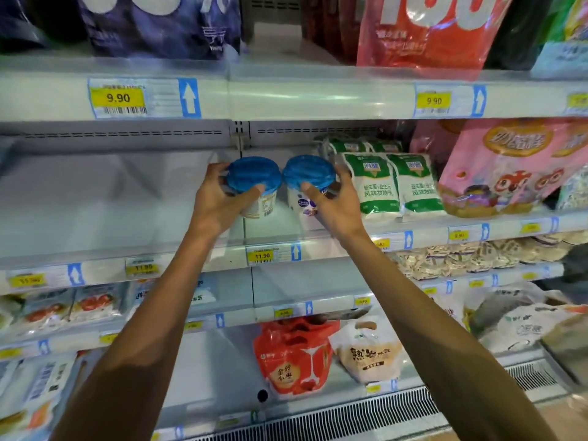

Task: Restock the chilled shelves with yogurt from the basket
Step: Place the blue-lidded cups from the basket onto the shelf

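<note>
1. Two yogurt cups with blue lids sit side by side over the middle shelf, the left cup and the right cup, their lids almost touching.
2. Both cups are above the near part of the shelf floor, just behind the 11.90 price tag. Whether their bases rest on the floor cannot be told.
3. The left hand grips the left cup from its left side. Its thumb lies across the near edge of the lid and its fingers curl round the far left rim.
4. The right hand grips the right cup from its right side in a mirrored hold, thumb on the near edge of the lid and fingers wrapped round the far right rim.
5. Both forearms are bare and reach up and forward from the near bottom corners, converging toward the cups with the wrists nearly straight.
6. Just right of the right hand stand green-and-white pouches in a row, and further right a pink bag.
7. Left of the left cup the shelf floor is bare.
8. Above runs the upper shelf rail with a yellow 9.90 tag; a dark blue bag and a red bag stand on it.
9. Below, between the arms, lie a red pouch and a beige pouch.
</note>
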